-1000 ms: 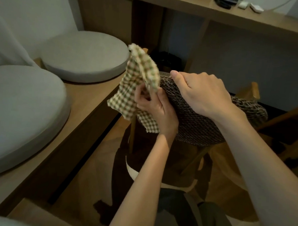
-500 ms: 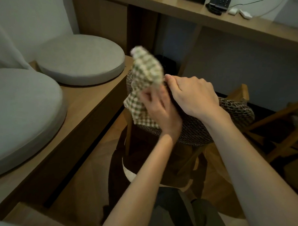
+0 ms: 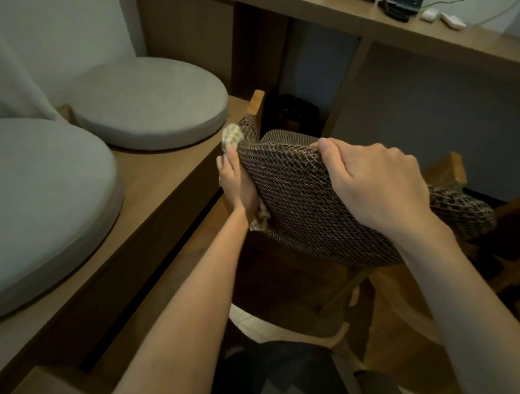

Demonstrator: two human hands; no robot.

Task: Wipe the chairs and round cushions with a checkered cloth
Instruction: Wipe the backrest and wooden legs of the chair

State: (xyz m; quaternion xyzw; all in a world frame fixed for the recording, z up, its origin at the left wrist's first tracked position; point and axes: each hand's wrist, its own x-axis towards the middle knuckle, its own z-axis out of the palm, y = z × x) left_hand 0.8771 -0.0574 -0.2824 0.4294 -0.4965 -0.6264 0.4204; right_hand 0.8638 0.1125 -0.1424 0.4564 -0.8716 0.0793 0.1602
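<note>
The right hand point(image 3: 381, 184) curls over the top edge of the woven chair point(image 3: 306, 204) and grips it. The left hand point(image 3: 237, 184) holds the cloth point(image 3: 232, 137) against the chair's left edge. It seems to clutch the cloth, though its fingers are mostly hidden. Two cushions point(image 3: 149, 99) lie on the bench point(image 3: 164, 174) just beside.

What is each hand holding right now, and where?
The left hand grips the checkered cloth around its middle; the right hand grips the woven chair back by its top edge.
</note>
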